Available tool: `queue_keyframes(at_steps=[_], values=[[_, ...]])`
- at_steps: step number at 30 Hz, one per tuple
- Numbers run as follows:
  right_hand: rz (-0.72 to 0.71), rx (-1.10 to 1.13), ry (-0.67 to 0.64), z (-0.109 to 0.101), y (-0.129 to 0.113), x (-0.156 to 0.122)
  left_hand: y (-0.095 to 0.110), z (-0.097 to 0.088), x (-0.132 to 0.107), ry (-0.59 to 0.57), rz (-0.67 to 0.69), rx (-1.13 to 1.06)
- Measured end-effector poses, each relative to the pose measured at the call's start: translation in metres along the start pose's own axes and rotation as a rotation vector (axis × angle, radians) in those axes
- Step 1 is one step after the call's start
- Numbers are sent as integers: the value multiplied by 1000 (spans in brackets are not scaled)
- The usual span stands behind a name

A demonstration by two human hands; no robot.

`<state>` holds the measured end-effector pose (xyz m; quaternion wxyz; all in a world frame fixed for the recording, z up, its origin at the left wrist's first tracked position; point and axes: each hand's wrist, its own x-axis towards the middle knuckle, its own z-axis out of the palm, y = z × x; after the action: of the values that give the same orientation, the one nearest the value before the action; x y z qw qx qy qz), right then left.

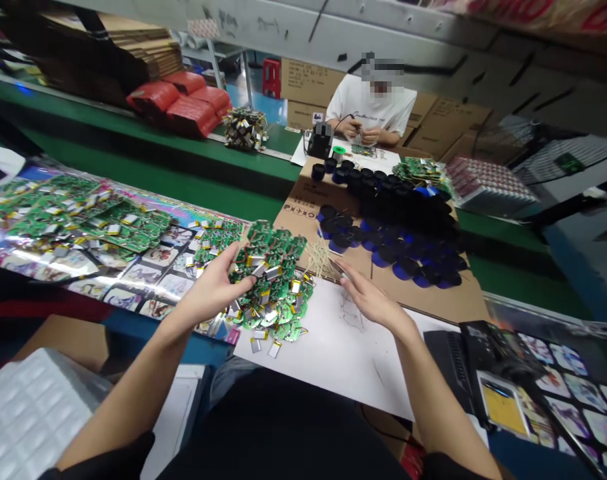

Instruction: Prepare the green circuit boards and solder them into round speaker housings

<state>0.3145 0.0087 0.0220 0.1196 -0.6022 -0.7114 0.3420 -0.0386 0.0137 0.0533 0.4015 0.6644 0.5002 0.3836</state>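
Note:
My left hand (216, 283) grips a green circuit board panel (278, 250), thumb on top and the other fingers partly hidden. Small silver batteries with yellow ends hang on the panel, and more boards with batteries (283, 310) lie beneath it. To the right, my right hand (366, 293) is held with its fingers stretched out over the edge of the white sheet (343, 353). Its fingertips are close to a bundle of thin pale wires (319, 259); I see nothing clearly held in it.
Blue-black round parts (403, 227) crowd a cardboard sheet (298, 210). Circuit boards (83, 213) are piled at left. Across the green conveyor (203, 177), a person in a white shirt (373, 107) works with both hands. A black device (478, 353) stands at right.

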Motion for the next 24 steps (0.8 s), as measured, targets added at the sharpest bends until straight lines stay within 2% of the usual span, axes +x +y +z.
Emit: queue_keyframes(at_steps=[2, 6, 10, 12, 16, 21, 24], values=[[37, -112, -58, -2, 0, 4, 11, -12, 1, -42, 77, 188], [110, -312, -136, -4, -6, 4, 33, -30, 8, -42, 235, 429], [88, -363, -114, -5, -16, 0, 45, -37, 18, -75, 526, 546], [86, -397, -90, -6, -19, -1, 50, -38, 22, -80, 625, 638], [102, -467, -67, -10, -23, 1, 56, -36, 28, -84, 709, 700], [131, -458, -95, -17, -30, 3, 55, -32, 37, -87, 726, 690], [108, -452, -66, -21, -28, 4, 54, -31, 42, -112, 732, 693]])
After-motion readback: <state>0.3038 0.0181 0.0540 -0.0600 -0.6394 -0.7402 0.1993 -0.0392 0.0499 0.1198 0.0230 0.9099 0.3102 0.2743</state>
